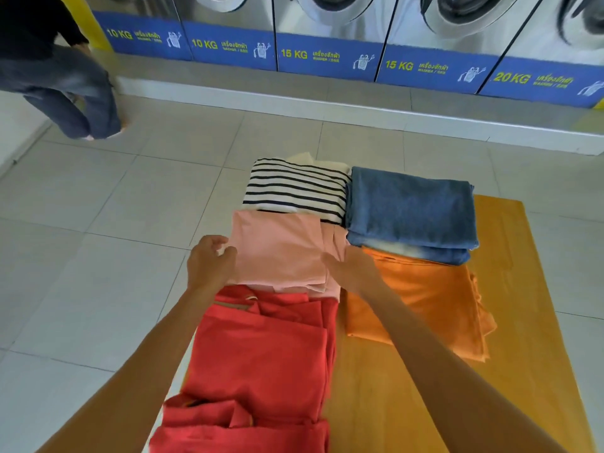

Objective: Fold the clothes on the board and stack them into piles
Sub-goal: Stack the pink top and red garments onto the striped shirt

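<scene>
Pink shirt (pixel 281 253), already folded, lies on the desk (pixel 523 289) right in front of both hands, between the striped top (pixel 294 188) and the red cloth (pixel 261 348). Its long side runs left to right. Left hand (pixel 209 266) curls its fingers at the left edge. Right hand (pixel 353 269) pinches the right edge. Both look equally near. Jeans (pixel 411 210) and an orange cloth (pixel 421 299) sit to the right. Tiled floor (pixel 98 256) and washing machines (pixel 327 34) lie beyond.

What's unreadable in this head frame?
- Head view: right hand fingertips tucked under the pink garment; grip hidden.
- Red garment: near end cut off by the bottom edge.
- Cream item: mostly hidden behind the striped shirt.
- Left hand: blurred.
</scene>
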`<action>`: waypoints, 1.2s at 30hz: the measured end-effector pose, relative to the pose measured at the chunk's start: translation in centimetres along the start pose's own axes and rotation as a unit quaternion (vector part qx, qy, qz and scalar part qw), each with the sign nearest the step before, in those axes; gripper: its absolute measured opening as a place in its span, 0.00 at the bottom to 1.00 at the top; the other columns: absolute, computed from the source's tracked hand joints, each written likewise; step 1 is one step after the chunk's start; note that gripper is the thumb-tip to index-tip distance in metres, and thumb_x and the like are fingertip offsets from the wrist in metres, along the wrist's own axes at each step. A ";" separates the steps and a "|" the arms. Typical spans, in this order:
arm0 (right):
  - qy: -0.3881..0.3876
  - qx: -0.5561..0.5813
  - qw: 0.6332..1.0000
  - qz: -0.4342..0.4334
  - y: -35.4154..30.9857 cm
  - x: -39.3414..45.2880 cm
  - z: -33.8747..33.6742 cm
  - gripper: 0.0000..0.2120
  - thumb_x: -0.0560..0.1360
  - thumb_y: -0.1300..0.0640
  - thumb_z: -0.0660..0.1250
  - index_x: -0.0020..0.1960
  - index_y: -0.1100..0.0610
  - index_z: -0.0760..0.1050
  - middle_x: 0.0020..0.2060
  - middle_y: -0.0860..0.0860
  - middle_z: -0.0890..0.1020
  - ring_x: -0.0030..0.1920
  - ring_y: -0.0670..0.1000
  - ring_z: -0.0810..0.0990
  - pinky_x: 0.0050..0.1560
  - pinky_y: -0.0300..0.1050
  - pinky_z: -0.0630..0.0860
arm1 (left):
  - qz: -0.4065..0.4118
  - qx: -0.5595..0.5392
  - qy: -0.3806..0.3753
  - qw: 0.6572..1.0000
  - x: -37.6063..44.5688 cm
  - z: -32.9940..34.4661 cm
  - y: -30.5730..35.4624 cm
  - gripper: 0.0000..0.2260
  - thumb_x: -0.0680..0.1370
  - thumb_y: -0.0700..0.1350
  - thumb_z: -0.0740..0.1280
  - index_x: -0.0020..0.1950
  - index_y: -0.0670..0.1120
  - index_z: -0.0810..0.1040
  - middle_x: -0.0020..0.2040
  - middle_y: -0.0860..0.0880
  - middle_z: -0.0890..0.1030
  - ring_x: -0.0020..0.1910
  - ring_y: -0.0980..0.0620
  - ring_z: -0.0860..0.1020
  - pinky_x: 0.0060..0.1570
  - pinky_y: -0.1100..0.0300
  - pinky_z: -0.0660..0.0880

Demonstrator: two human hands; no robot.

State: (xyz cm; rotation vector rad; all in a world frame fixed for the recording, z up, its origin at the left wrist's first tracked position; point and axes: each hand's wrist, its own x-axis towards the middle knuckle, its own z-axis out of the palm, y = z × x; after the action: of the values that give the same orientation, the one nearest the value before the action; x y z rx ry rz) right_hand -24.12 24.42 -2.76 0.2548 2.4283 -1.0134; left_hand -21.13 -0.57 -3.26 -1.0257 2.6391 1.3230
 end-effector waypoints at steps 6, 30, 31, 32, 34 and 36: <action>0.106 0.089 0.987 0.080 -0.8 0.9 3.4 0.37 0.73 0.36 0.70 0.67 0.65 0.74 0.58 0.58 0.82 0.59 0.60 0.81 0.49 0.47 0.74 | -0.023 -0.006 -0.095 0.995 1.3 -0.9 -1.8 0.20 0.73 0.48 0.67 0.64 0.49 0.72 0.60 0.47 0.78 0.56 0.45 0.77 0.53 0.52 0.76; 0.087 0.275 0.957 0.006 -1.6 -0.1 3.5 0.22 0.71 0.48 0.75 0.62 0.48 0.75 0.52 0.46 0.84 0.53 0.51 0.83 0.56 0.55 0.82 | -0.114 -0.051 -0.188 0.974 3.7 -0.5 -0.1 0.14 0.73 0.49 0.64 0.57 0.46 0.76 0.48 0.46 0.81 0.48 0.45 0.79 0.48 0.50 0.77; 0.084 0.290 0.953 -0.006 -1.7 -0.1 2.9 0.19 0.72 0.50 0.76 0.61 0.49 0.76 0.51 0.46 0.84 0.53 0.50 0.83 0.55 0.53 0.82 | -0.134 -0.073 -0.187 0.970 3.9 -0.7 0.2 0.14 0.72 0.48 0.65 0.57 0.46 0.76 0.48 0.45 0.81 0.48 0.44 0.79 0.48 0.50 0.78; 0.083 0.302 0.949 -0.014 -2.0 -0.1 2.2 0.16 0.73 0.52 0.76 0.59 0.49 0.76 0.50 0.47 0.84 0.52 0.50 0.83 0.53 0.51 0.82 | -0.147 -0.098 -0.189 0.966 4.0 -1.1 0.7 0.16 0.70 0.47 0.66 0.57 0.46 0.76 0.49 0.45 0.81 0.48 0.43 0.80 0.50 0.49 0.79; 0.083 0.322 0.943 -0.026 -2.8 0.0 0.3 0.13 0.73 0.54 0.76 0.55 0.51 0.76 0.49 0.48 0.84 0.50 0.50 0.83 0.51 0.51 0.83 | -0.147 -0.147 -0.199 0.958 4.6 -2.1 2.0 0.22 0.64 0.47 0.68 0.58 0.45 0.76 0.50 0.43 0.82 0.49 0.41 0.81 0.52 0.46 0.80; 0.087 0.337 0.937 -0.037 -3.8 0.6 -1.5 0.14 0.73 0.54 0.77 0.55 0.53 0.76 0.48 0.50 0.84 0.50 0.51 0.83 0.50 0.50 0.82 | -0.113 -0.192 -0.222 0.949 5.5 -3.3 3.6 0.27 0.60 0.46 0.70 0.58 0.43 0.78 0.50 0.42 0.84 0.49 0.40 0.82 0.49 0.48 0.80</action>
State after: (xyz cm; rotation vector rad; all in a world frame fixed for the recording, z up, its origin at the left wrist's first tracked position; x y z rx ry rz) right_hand -26.54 22.83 0.19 0.4985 2.1575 -1.9107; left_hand -26.61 -4.39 -0.18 -0.8881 1.9257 1.7981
